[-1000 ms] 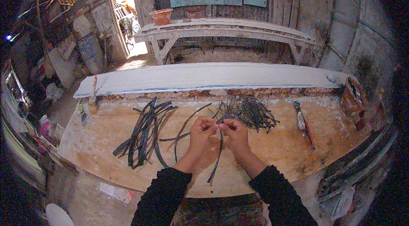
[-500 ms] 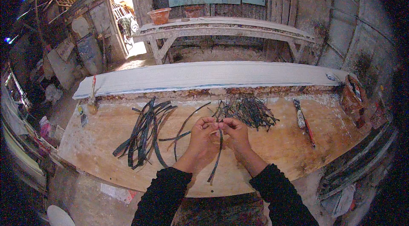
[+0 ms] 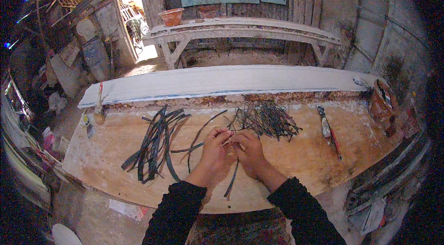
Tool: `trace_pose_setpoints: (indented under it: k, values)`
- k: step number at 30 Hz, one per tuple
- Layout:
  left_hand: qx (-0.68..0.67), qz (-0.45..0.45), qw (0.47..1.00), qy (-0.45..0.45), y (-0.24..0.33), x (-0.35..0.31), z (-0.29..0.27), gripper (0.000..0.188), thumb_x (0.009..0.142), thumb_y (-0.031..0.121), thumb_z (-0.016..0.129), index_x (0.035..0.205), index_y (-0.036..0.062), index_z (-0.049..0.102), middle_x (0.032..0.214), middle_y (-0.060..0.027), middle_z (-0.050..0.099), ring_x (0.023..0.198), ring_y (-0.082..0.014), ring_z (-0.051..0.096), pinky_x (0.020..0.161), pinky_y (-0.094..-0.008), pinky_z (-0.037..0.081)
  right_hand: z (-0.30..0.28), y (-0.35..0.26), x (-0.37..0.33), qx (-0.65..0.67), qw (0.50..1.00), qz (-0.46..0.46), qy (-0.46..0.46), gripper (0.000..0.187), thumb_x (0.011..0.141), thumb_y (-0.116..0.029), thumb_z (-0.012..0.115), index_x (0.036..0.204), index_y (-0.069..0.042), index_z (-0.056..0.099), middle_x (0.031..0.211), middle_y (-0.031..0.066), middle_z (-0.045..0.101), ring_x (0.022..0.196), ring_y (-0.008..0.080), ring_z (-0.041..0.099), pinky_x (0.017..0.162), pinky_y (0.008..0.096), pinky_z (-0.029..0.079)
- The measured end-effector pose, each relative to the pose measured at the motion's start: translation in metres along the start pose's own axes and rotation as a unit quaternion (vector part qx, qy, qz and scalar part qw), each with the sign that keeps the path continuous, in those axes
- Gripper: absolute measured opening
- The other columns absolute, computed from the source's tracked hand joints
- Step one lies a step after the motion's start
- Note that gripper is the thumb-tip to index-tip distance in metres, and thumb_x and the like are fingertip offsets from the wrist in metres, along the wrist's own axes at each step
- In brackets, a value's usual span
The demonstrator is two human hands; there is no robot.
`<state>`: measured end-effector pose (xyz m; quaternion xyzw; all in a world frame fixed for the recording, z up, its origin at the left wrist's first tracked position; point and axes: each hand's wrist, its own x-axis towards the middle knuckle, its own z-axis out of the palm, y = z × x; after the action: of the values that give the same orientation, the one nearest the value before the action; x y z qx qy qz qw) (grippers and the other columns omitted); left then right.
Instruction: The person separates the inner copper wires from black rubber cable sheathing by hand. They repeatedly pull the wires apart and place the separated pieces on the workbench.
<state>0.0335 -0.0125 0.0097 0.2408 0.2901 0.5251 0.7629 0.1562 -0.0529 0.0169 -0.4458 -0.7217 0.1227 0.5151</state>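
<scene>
My left hand (image 3: 215, 149) and my right hand (image 3: 249, 149) meet over the middle of a wooden board, both with pinched fingers. Between the fingertips they grip a narrow black strip (image 3: 232, 181), whose free end hangs below the right hand toward the board's near edge. The knuckles hide its upper part. To the left lies a bundle of long, flat black strips (image 3: 159, 141). One loose curved strip (image 3: 199, 135) runs beside my left hand. Just beyond my right hand is a tangled heap of short, thin black strips (image 3: 268, 121).
A red-handled tool (image 3: 335, 145) lies beside a whitish tool (image 3: 325, 127) at right. A brush (image 3: 100, 106) is at far left, and a reddish-brown container (image 3: 382, 101) at far right. Along the back runs a long white slab (image 3: 222, 80); a bench (image 3: 249, 33) stands behind it.
My fingertips have shifted slightly left, and the right hand has turned inward over the strip, covering more of it. The heap and bundle have stayed put.
</scene>
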Motion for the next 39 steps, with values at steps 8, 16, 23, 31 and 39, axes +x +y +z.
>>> trace_pose_setpoints:
  k: [8,16,23,31,39]
  values:
    - [0.023,-0.003,0.999,-0.026,0.007,0.008,-0.017,0.013,0.080,0.007,0.064,0.088,0.0096,0.054,0.084,-0.0044,0.062,0.078,-0.0139,0.058,0.064,-0.0304,0.049,0.006,-0.004,0.004,0.069,0.997,0.004,0.030,0.009,0.075,0.001,0.062,0.081,-0.002,0.057,0.081,0.0079,0.057,0.076,0.0202,0.055,0.066,0.0303,0.044]
    - [0.238,0.114,0.960,-0.092,0.009,0.016,-0.014,0.020,0.078,0.003,0.066,0.092,0.0076,0.054,0.081,-0.0023,0.060,0.072,-0.0101,0.058,0.061,-0.0243,0.049,0.011,0.012,0.002,0.126,0.965,0.208,0.099,0.006,0.080,-0.004,0.063,0.079,-0.003,0.057,0.077,0.0030,0.052,0.075,0.0110,0.051,0.064,0.0245,0.042]
    - [0.296,0.090,0.939,-0.147,0.029,0.010,-0.012,0.026,0.078,0.000,0.064,0.098,0.0060,0.049,0.076,-0.0025,0.059,0.072,-0.0104,0.059,0.062,-0.0234,0.048,-0.005,-0.001,0.003,0.035,0.999,-0.010,0.031,0.019,0.076,0.008,0.058,0.090,-0.003,0.060,0.098,0.0093,0.060,0.089,0.0186,0.058,0.072,0.0302,0.047]
    - [0.266,0.032,0.948,-0.170,0.034,0.014,-0.020,0.032,0.076,-0.002,0.064,0.100,0.0070,0.044,0.078,-0.0056,0.063,0.071,-0.0112,0.060,0.061,-0.0224,0.046,-0.007,0.013,0.003,0.124,0.990,0.016,-0.062,0.021,0.080,0.006,0.058,0.098,-0.002,0.060,0.103,0.0108,0.061,0.091,0.0176,0.059,0.071,0.0274,0.048]
    - [0.199,-0.001,0.969,-0.145,0.029,0.010,-0.012,0.040,0.077,0.000,0.066,0.109,0.0076,0.043,0.085,-0.0068,0.064,0.073,-0.0128,0.060,0.063,-0.0240,0.048,0.002,0.026,0.002,0.101,0.992,0.064,0.050,0.009,0.080,0.001,0.061,0.089,-0.001,0.061,0.085,0.0061,0.061,0.080,0.0136,0.057,0.067,0.0258,0.046]
